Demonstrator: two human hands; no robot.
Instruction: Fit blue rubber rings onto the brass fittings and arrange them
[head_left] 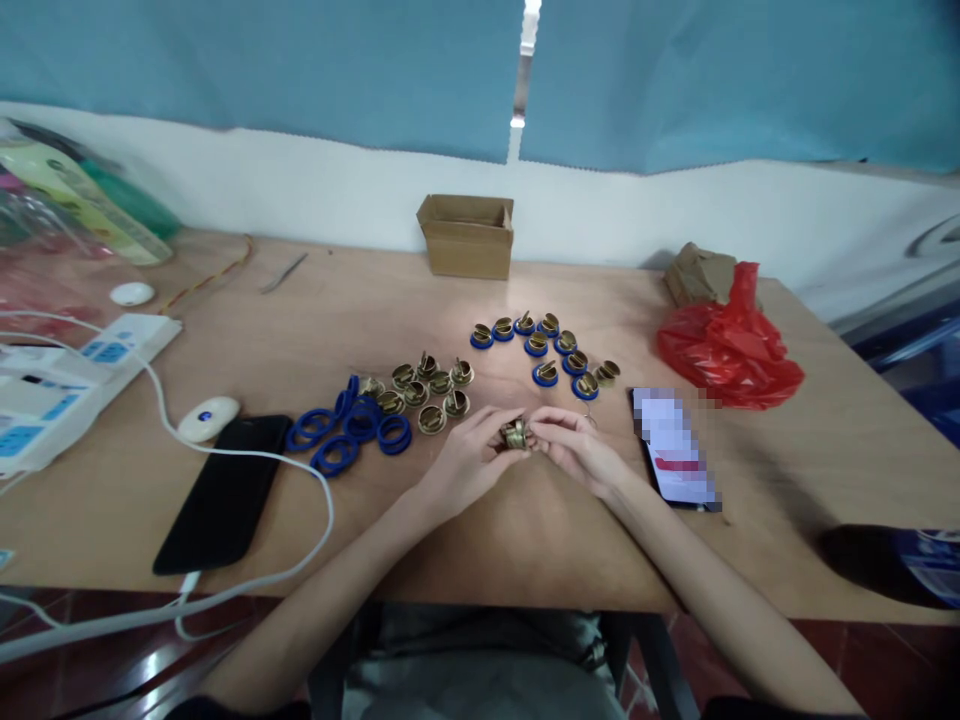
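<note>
From where I stand, both hands meet just below the center of the frame, in front of the seated person. The left hand (471,455) has thumb and fingers curled around a brass piece (514,434), while the right hand (576,445) pinches at its right edge; the part between those right fingertips is too small to make out.

Left of the center on the desk (360,300), loose brass fittings (415,393) sit in a cluster, and just beside them blue rings (363,420) lie in a loose heap, some stacked on one another. Right of the center, blue-ringed fittings (536,344) are strung out in a curved group, near one more brass fitting (608,372) at its right end.

A lit phone (675,450) lies right of the right hand, and a black phone (225,500) with a white cable (326,500) lies at the lower left. A red bag (731,350) slumps at the right, and an open cardboard box (471,250) stands near the wall at the upper center.
</note>
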